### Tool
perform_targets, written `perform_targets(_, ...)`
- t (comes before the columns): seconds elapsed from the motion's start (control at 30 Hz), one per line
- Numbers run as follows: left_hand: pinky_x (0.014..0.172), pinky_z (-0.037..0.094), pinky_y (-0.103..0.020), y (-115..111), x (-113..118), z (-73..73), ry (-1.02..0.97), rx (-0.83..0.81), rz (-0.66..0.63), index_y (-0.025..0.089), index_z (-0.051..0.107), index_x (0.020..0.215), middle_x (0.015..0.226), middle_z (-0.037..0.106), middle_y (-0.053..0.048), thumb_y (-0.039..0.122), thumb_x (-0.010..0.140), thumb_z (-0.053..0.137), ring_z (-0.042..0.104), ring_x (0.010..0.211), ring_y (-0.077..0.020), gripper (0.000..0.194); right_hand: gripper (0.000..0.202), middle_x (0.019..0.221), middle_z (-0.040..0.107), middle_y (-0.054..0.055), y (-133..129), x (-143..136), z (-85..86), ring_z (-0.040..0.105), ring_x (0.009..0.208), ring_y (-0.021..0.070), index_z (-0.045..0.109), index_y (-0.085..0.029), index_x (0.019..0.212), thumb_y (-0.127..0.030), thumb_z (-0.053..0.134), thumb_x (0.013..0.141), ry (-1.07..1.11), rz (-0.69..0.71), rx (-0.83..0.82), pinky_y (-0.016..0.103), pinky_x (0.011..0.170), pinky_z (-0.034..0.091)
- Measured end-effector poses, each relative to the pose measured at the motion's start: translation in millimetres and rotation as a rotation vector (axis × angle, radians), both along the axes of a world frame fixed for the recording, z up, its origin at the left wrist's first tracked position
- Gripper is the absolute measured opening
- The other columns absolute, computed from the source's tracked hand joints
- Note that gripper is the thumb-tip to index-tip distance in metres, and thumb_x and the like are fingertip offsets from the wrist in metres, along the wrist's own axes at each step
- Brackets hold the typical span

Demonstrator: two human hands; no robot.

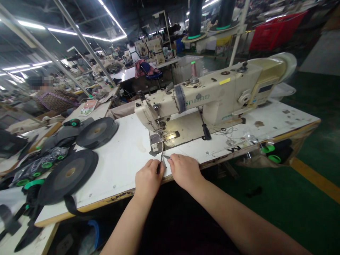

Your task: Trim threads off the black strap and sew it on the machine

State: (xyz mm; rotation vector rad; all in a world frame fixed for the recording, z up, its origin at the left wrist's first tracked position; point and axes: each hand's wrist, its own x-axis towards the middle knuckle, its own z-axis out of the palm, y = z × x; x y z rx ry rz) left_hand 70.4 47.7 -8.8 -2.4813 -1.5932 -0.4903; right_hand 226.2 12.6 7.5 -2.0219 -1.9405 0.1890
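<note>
Both hands meet at the table's front edge, just before the needle area of a cream sewing machine (207, 94). My left hand (148, 179) is closed on a thin dark piece (161, 158) that points up toward the presser foot; its exact kind is too small to tell. Close beside it, my right hand (184, 171) is closed in a pinch on a small grey pointed tool (166, 156), whose handle is hidden in the fingers. The tool's tip lies near the dark piece; whether they touch, I cannot tell.
Two rolls of black webbing (97, 131) lie on the left of the white table (122, 163). A black-handled screwdriver (205, 131) leans against the machine arm. Loose thread and green-rimmed spools (273, 157) are at the right. A person (54, 97) sits at the far left.
</note>
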Motion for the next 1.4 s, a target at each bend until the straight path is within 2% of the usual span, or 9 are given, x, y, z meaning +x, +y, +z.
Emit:
perform_targets(0.43,0.053,0.025,-0.03,3.0,4.8,3.2,0.054,0.066,-0.033,0.02,0.064,0.078,0.074,0.064,-0.003,0.035,0.096,0.054,0.057,0.061,-0.0168,0.026,0.029,0.085,0.07,0.008,5.4,-2.0,-5.1,0.069,0.082,0.0242,0.061,-0.017,0.096,-0.032,0.038,0.105,-0.011,0.009,0.018,0.032,0.066,0.044)
perform_targets(0.67,0.053,0.025,-0.031,6.1,9.3,2.9,0.06,0.103,-0.038,0.02,0.064,0.077,0.074,0.064,-0.003,0.039,0.097,0.053,0.057,0.061,-0.0174,0.029,0.032,0.085,0.07,0.009,6.6,-3.6,-3.1,0.069,0.084,0.0253,0.061,-0.017,0.095,-0.031,0.034,0.105,-0.019,0.012,0.015,0.033,0.067,0.045)
perform_targets(0.93,0.053,0.027,-0.031,9.3,10.8,2.3,0.057,0.099,-0.022,0.02,0.063,0.076,0.074,0.064,-0.003,0.036,0.096,0.053,0.058,0.062,-0.0172,0.028,0.031,0.083,0.07,0.01,2.4,0.4,-2.3,0.069,0.083,0.0243,0.06,-0.017,0.094,-0.031,0.035,0.105,-0.013,0.004,0.014,0.03,0.067,0.045)
perform_targets(1.1,0.054,0.026,-0.03,12.7,14.2,3.1,0.068,0.072,-0.003,0.02,0.063,0.076,0.077,0.065,-0.005,0.037,0.096,0.053,0.058,0.064,-0.0171,0.028,0.031,0.083,0.069,0.009,5.4,-2.1,-2.8,0.069,0.082,0.0255,0.061,-0.017,0.094,-0.031,0.035,0.105,-0.025,0.011,0.026,0.033,0.067,0.046)
perform_targets(1.4,0.054,0.025,-0.03,11.8,14.6,6.1,0.051,0.087,-0.034,0.02,0.063,0.075,0.075,0.064,-0.004,0.035,0.095,0.053,0.057,0.063,-0.0172,0.027,0.03,0.081,0.069,0.01,4.1,-2.4,-0.8,0.07,0.081,0.0252,0.06,-0.017,0.091,-0.03,0.036,0.105,-0.027,0.02,0.037,0.032,0.066,0.045)
